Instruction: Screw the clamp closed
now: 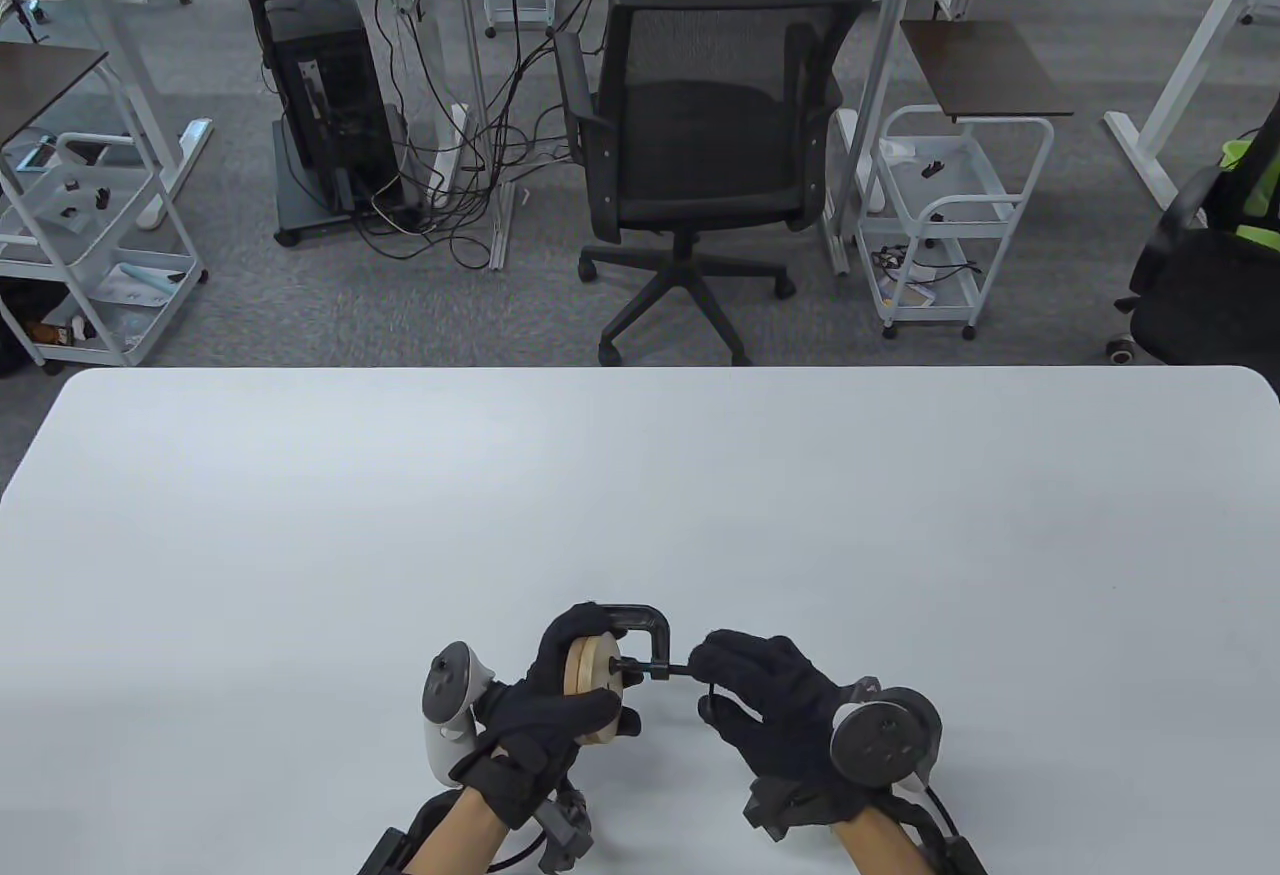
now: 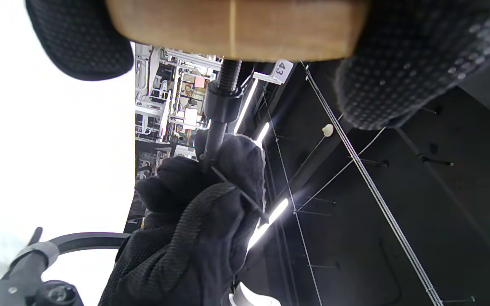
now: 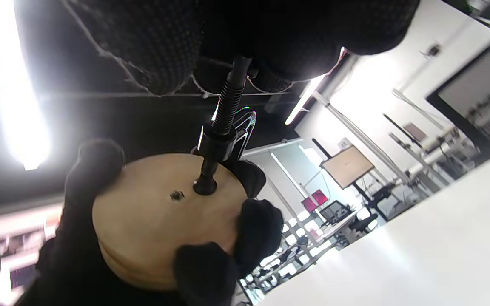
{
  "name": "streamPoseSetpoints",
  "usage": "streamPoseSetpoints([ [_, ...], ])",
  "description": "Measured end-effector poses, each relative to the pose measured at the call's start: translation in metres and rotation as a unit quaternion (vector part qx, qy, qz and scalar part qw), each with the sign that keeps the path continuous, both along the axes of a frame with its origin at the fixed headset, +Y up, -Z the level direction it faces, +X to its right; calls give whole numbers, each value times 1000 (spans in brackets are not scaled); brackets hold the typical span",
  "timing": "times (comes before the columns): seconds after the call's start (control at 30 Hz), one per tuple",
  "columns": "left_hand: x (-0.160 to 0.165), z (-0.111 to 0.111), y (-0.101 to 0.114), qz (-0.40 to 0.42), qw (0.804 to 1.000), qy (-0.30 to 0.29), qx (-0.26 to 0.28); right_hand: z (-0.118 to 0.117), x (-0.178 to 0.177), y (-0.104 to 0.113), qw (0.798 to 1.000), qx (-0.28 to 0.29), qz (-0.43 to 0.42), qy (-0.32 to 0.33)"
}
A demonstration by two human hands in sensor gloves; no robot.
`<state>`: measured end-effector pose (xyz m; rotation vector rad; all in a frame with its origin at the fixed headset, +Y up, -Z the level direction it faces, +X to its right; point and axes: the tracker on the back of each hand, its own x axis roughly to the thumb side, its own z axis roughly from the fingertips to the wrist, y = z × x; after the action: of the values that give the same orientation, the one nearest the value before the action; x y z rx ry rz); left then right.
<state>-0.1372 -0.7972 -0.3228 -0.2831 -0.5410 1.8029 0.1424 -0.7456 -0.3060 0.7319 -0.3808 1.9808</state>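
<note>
Clamp (image 1: 640,630), black metal C-frame, gripping stacked round wooden discs (image 1: 592,675), left hand (image 1: 545,705) clasping the discs, right hand (image 1: 770,705) fingers pinching the ribbed threaded screw (image 3: 228,102).

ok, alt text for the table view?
Two black-gloved hands hold a black C-clamp around stacked wooden discs above a white table: left hand grips the discs, right hand grips the screw handle.
</note>
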Motion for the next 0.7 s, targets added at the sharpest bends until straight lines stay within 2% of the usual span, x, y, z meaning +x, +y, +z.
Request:
streamPoseSetpoints([
  [0.17, 1, 1, 3, -24, 1000, -1, 18, -7, 1, -13, 987, -124, -102, 16],
  [0.3, 3, 2, 5, -36, 999, -7, 29, -10, 2, -23, 961, -220, -165, 33],
  [0.37, 4, 2, 5, -38, 999, -10, 31, -11, 2, -26, 950, -248, -187, 39],
  [0.53, 5, 3, 6, -44, 998, -12, 37, -13, 3, -30, 936, -280, -209, 39],
  [0.7, 3, 3, 6, -38, 999, -3, 31, -11, 4, -27, 951, -245, -189, 22],
])
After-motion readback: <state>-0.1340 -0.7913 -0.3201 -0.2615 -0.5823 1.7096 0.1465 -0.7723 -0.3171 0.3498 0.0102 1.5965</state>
